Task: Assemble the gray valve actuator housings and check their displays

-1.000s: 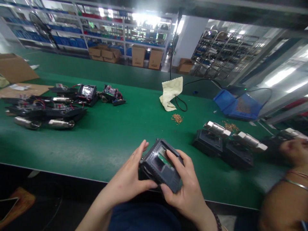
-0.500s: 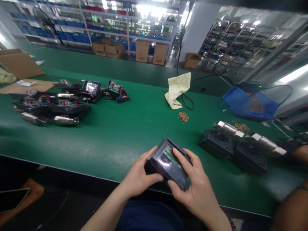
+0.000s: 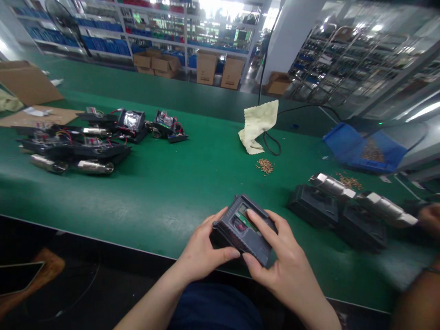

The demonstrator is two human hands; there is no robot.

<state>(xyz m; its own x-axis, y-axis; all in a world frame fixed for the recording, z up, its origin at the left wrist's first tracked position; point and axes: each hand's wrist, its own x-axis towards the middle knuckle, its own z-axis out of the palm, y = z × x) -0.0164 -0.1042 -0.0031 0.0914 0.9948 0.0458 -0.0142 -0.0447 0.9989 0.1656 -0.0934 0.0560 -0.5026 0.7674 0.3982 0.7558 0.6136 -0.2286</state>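
Between my two hands, just above the near edge of the green bench, is a dark grey instrument housing (image 3: 252, 245) with a window showing a green circuit board. My left hand (image 3: 208, 250) grips its left side, thumb along the near edge. My right hand (image 3: 283, 254) wraps the right side, its index finger lying on the window and its thumb at the near edge. The underside of the housing is hidden. To the right rest two similar dark housings (image 3: 314, 206) with silver metal fittings (image 3: 332, 185) on top.
A pile of small screws (image 3: 265, 166) lies ahead, near a pale yellow cloth (image 3: 259, 123). A blue bin (image 3: 354, 153) stands at the back right. Several opened units with wires (image 3: 85, 146) sit on the left. Another person's hand (image 3: 431, 220) shows at the right edge.
The housing has tilted slightly in my hands, and the glare on its window is gone, leaving a reddish spot visible inside. Both hands keep their hold. The view has shifted a little.
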